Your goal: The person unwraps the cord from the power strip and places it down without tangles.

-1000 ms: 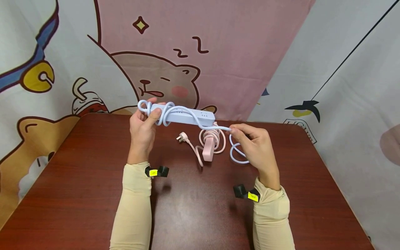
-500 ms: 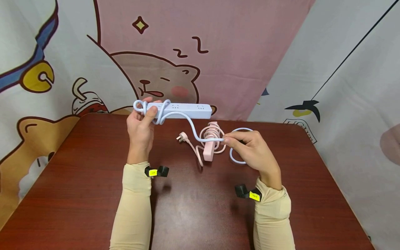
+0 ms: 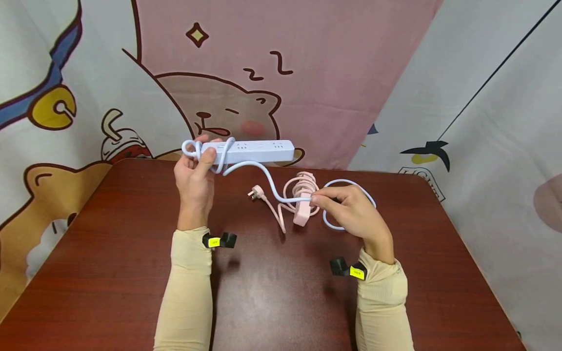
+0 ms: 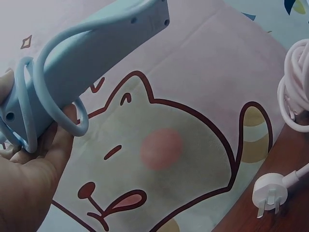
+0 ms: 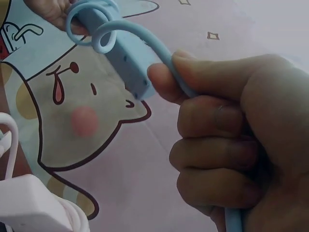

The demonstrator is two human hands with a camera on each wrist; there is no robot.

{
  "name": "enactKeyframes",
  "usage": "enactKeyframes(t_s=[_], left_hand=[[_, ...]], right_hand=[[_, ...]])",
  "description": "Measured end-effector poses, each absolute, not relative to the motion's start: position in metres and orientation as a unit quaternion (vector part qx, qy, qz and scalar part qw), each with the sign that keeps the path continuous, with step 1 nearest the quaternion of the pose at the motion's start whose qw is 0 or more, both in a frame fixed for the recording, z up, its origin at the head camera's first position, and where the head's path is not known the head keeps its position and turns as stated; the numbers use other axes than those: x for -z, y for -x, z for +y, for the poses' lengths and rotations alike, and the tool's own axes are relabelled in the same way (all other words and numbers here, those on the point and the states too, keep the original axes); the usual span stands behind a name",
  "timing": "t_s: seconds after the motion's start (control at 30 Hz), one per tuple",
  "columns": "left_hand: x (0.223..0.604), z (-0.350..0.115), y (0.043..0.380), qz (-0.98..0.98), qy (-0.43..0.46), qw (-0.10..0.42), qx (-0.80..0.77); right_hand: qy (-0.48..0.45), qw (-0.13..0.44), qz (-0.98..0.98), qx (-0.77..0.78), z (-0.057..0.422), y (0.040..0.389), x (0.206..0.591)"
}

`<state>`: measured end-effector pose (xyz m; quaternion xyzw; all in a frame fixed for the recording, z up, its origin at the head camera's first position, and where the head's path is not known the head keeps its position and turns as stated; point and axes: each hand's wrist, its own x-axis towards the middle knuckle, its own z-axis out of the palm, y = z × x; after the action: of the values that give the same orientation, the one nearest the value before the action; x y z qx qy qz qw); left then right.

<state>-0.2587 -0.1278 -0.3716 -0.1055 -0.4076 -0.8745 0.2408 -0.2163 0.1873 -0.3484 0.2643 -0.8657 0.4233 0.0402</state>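
Note:
My left hand (image 3: pixel 194 183) grips the left end of a pale blue power strip (image 3: pixel 259 152), held above the back of the table with its sockets in view. The strip's own cord (image 3: pixel 269 178) winds loosely around that end, as the left wrist view also shows on the strip's underside (image 4: pixel 91 58). From there the cord dips across to my right hand (image 3: pixel 355 209), whose thumb and index finger pinch it. In the right wrist view the other fingers (image 5: pixel 212 150) curl in, and more cord comes out below them. A cord loop (image 3: pixel 340 181) shows behind the right hand.
On the dark wooden table (image 3: pixel 281 292), between the hands, lies a pink power strip (image 3: pixel 302 214) with its cord wrapped around it. Its three-pin plug (image 3: pixel 257 192) lies to the left. A cartoon-printed curtain (image 3: pixel 325 73) hangs behind the table.
My right hand has moved down and slightly left with the pinched cord, drawing slack off the blue strip. The blue strip has shifted left and slightly up; the pink strip has shifted right.

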Motion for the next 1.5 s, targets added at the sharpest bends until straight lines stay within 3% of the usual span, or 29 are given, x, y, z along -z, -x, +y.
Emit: enactKeyframes(t_s=[0.57, 1.5], left_hand=[[0.372, -0.129, 0.257, -0.402, 0.144, 0.22, 0.877], [0.374, -0.128, 0.254, -0.428, 0.19, 0.171, 0.867]], right_hand=[[-0.166, 0.03, -0.897, -0.408, 0.195, 0.23, 0.359], [-0.063, 0.145, -0.89, -0.428, 0.2, 0.24, 0.367]])
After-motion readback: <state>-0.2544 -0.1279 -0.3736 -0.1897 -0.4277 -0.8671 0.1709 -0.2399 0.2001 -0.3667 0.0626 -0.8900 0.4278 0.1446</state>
